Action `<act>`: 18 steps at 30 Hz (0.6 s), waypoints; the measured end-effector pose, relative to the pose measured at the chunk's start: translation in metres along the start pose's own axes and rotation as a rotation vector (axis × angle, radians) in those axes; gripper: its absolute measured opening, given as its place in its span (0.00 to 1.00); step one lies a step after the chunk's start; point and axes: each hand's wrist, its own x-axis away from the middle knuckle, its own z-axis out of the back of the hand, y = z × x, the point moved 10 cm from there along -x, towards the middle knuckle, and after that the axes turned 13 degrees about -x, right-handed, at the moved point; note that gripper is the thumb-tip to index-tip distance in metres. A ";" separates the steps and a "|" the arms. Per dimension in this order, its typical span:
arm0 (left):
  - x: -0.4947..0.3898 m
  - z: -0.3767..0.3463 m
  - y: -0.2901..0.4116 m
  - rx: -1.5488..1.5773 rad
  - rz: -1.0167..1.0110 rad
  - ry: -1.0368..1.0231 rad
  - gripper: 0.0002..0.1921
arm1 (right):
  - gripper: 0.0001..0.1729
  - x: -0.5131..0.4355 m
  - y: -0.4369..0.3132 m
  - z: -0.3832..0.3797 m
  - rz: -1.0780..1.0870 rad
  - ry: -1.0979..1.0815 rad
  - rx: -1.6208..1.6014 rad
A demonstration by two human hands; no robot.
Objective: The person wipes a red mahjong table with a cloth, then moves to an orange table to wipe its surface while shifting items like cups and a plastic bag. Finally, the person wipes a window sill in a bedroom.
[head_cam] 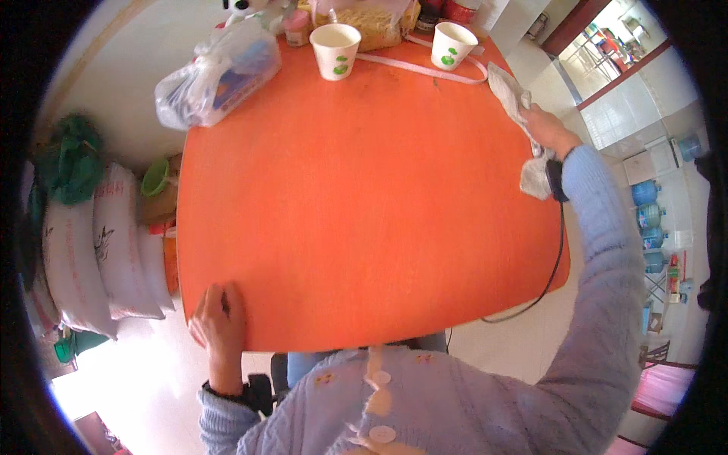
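My right hand (547,126) holds a crumpled off-white cloth (508,94) at the right edge of the orange wooden table (364,205). Part of the cloth lies on the tabletop, and another part bunches below my wrist. My left hand (219,321) is at the near left corner, its fingers curled over the table's edge. Two white paper cups with green prints stand upright at the far side: the left cup (336,52) and the right cup (453,46). A pale pink strap (424,71) loops between them, its right bend near the cloth's upper end.
A tied clear plastic bag (219,79) sits at the far left, beside a pink-lidded jar (296,28) and a bag of yellowish food (375,25). From my right wrist a black cable (560,244) hangs past the table edge. White sacks (116,244) stand left; blue water bottles (646,193) line the right.
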 end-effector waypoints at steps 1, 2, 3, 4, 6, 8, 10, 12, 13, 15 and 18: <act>0.001 0.005 0.003 0.039 -0.041 0.050 0.15 | 0.24 0.021 -0.017 -0.004 0.045 0.001 -0.007; 0.002 0.005 0.004 0.045 -0.059 0.055 0.14 | 0.25 0.038 -0.036 -0.006 0.091 0.024 -0.001; 0.002 0.007 0.004 0.001 -0.069 0.060 0.14 | 0.26 0.051 -0.060 -0.008 0.146 0.032 -0.021; 0.002 0.006 0.004 0.026 -0.072 0.049 0.14 | 0.26 0.066 -0.082 -0.006 0.199 0.054 -0.028; 0.003 0.007 0.003 0.044 -0.076 0.044 0.14 | 0.27 0.094 -0.123 0.003 0.248 0.082 -0.007; 0.005 0.007 0.003 0.040 -0.091 0.037 0.13 | 0.23 0.108 -0.174 0.003 0.281 0.056 -0.006; 0.006 0.010 0.001 0.061 -0.096 0.080 0.13 | 0.22 0.119 -0.232 0.005 0.369 0.058 -0.023; 0.009 0.012 0.000 0.077 -0.109 0.101 0.12 | 0.23 0.124 -0.293 0.004 0.499 0.048 -0.059; 0.010 0.012 0.000 0.083 -0.112 0.107 0.12 | 0.23 0.122 -0.326 0.004 0.581 0.033 -0.078; 0.011 0.012 0.000 0.089 -0.106 0.125 0.11 | 0.22 0.118 -0.386 0.014 0.686 0.102 -0.077; 0.012 0.013 -0.003 0.112 -0.096 0.136 0.11 | 0.22 0.110 -0.472 0.031 0.808 0.096 -0.087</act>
